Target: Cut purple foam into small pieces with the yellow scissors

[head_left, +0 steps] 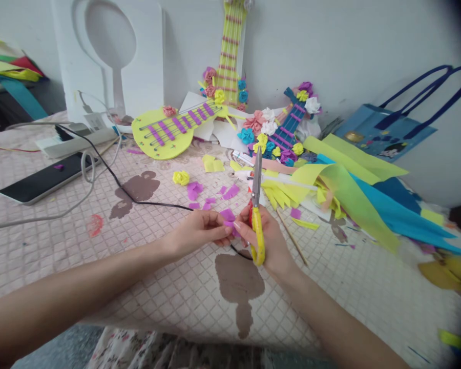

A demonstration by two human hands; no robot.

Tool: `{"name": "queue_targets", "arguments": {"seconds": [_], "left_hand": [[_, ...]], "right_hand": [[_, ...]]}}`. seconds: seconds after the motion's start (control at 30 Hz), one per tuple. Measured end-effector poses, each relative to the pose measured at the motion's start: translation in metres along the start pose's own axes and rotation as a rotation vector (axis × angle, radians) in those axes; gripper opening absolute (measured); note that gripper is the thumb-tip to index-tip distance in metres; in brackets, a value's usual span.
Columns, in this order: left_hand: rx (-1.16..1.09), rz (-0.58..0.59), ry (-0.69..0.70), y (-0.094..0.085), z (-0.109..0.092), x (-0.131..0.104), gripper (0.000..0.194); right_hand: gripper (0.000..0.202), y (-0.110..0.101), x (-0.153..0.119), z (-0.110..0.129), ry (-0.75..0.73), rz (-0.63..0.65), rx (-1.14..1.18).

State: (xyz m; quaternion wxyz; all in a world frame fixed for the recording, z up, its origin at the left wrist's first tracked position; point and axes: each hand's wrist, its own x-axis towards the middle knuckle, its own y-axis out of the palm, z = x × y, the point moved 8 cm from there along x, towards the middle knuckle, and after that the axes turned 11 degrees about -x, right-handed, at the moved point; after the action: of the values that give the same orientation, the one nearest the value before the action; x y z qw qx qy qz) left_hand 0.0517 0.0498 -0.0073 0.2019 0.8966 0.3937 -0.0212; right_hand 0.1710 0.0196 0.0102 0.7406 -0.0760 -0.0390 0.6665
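Over the middle of the table, my left hand (202, 229) is closed, thumb and fingers pinching a small piece of purple crepe paper (227, 214). The thumb and finger of my right hand (276, 241) meet at the same piece from the other side. Scissors (257, 179) with yellow and red handles hang on that right hand, blades together and pointing up, away from the paper. Just beyond my hands lie loose purple scraps (194, 190), a yellow paper flower (181, 178) and cut yellow pieces (213, 163).
Flower-trimmed paper guitars, one yellow (165, 134) and one blue (288, 128), stand at the back. Yellow-green and blue paper sheets (341, 200) spread right, before a blue bag (384, 130). A black cable (153, 203) crosses the quilted cloth from a power strip (77, 142). A thin stick (292, 238) lies right.
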Motion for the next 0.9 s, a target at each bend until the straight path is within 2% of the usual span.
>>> {"name": "queue_targets", "arguments": {"seconds": [0.2,0.4,0.9], "left_hand": [[0.029,0.005,0.051,-0.001,-0.003,0.0,0.026],[-0.002,0.054,-0.003,0.004,0.003,0.001,0.026],[0.017,0.104,-0.011,0.004,0.006,0.0,0.025]], "right_hand": [[0.031,0.001,-0.001,0.003,-0.005,0.011,0.012],[0.032,0.004,0.0,-0.001,0.008,0.028,0.032],[0.033,0.006,0.001,-0.007,0.026,0.056,0.041]]}}
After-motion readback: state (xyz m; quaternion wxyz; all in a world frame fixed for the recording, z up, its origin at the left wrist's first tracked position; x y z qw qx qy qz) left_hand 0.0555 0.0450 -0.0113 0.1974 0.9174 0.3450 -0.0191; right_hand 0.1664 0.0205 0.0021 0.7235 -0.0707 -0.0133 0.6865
